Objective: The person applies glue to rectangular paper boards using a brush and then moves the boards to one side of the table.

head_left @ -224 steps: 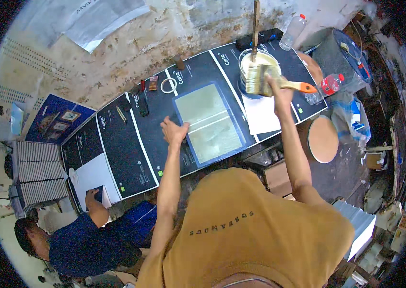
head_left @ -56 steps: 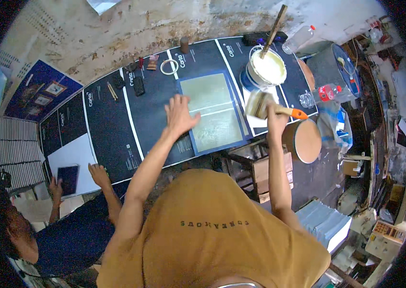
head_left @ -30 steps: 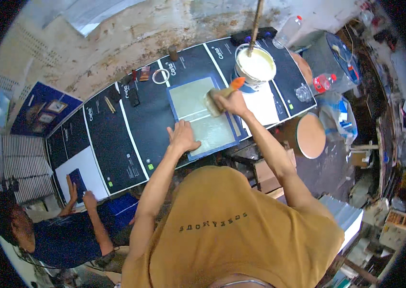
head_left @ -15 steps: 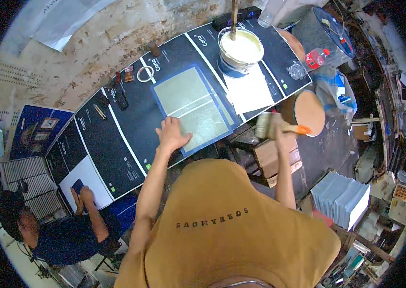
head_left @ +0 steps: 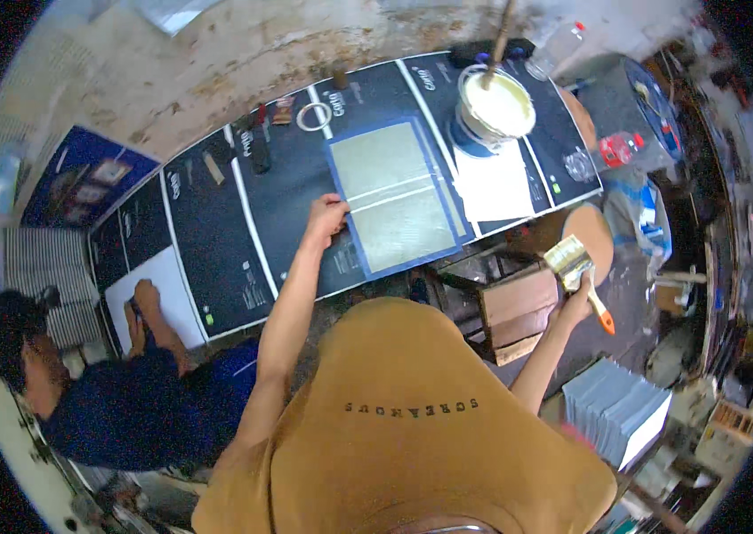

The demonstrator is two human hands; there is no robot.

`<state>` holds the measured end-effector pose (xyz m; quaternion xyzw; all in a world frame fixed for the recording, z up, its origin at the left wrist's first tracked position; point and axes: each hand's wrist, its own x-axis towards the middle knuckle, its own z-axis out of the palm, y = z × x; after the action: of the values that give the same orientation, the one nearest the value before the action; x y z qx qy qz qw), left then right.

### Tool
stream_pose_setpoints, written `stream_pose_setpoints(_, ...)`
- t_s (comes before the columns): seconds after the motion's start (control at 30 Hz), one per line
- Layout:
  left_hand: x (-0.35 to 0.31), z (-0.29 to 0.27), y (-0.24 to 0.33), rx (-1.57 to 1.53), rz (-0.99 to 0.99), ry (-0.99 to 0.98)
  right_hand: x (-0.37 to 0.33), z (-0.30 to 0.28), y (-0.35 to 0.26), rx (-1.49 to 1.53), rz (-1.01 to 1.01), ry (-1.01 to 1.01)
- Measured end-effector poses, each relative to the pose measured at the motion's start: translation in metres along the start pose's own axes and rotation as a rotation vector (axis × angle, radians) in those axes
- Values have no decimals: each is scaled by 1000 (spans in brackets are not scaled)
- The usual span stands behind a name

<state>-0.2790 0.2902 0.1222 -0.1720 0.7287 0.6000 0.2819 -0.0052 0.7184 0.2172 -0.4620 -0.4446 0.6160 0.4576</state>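
Observation:
My left hand [head_left: 326, 220] is closed, with its fingertips pinched at the left edge of a flat blue-bordered cover [head_left: 401, 227]. Two grey-green panels split by a pale strip fill that cover, which lies on the black-topped table. Off the table's front edge, my right hand [head_left: 579, 301] grips a wide flat paintbrush [head_left: 569, 263]. Its pale bristles point up and away, and the orange tip of its handle points toward me. Back right on the table stands a bucket of cream-coloured paste [head_left: 499, 109] with a stick leaning in it. White paper [head_left: 494, 189] lies under the bucket.
A roll of tape [head_left: 314, 117] lies toward the table's back edge. At the left, a co-worker's hands [head_left: 147, 303] work over a white sheet [head_left: 179, 287]. A round brown lid-like top [head_left: 601, 233], a wooden box [head_left: 519, 304] and a grey stack [head_left: 616, 411] stand around my right arm.
My left hand has gone from lying spread on the cover to pinching its left edge. The brush in my right hand has swung upright-tilted, nearer to me. The whole view has shifted.

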Motion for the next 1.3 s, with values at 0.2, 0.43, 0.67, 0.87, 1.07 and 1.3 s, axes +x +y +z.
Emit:
stream_pose_setpoints(0.2,-45,-69,-12,-154,20,57,1,-4,25,24,47,-144)
stream_pose_setpoints(0.43,-28,-228,-146,-174,-44,246,3,35,17,-22,92,-240)
stream_pose_setpoints(0.67,-25,-320,-207,375,-61,585,-25,71,-4,-581,-207,-162)
stream_pose_setpoints(0.87,-19,-321,-182,628,168,1049,-12,66,0,-361,-33,-211)
stream_pose_setpoints(1.07,12,-232,-125,304,543,948,59,70,19,248,384,-434)
stream_pose_setpoints(1.3,12,-136,-130,-36,621,762,88,210,-20,-63,-257,-488)
